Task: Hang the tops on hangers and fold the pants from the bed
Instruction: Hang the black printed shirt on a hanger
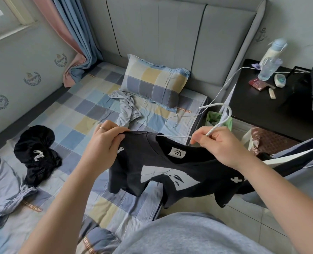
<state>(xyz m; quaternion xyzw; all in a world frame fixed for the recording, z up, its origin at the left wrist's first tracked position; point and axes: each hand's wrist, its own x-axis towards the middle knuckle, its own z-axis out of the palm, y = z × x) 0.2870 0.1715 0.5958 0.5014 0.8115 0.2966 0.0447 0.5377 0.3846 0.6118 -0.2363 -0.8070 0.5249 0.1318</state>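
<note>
The pastel checked bed point(89, 99) carries a crumpled black garment point(36, 154) at its left. Over its right edge hangs the dark navy printed T-shirt point(170, 187), long axis left to right, collar far. The thin white hanger point(218, 125) sits in the collar, hook pointing far-right. The left hand point(106, 142) pinches the left shoulder; the right hand point(219, 145) grips the hanger's neck. Hanging seems underway; next, seat both shoulders.

Dark printed top point(170, 173) held aloft, white hanger point(214, 128) arm inside collar.
</note>
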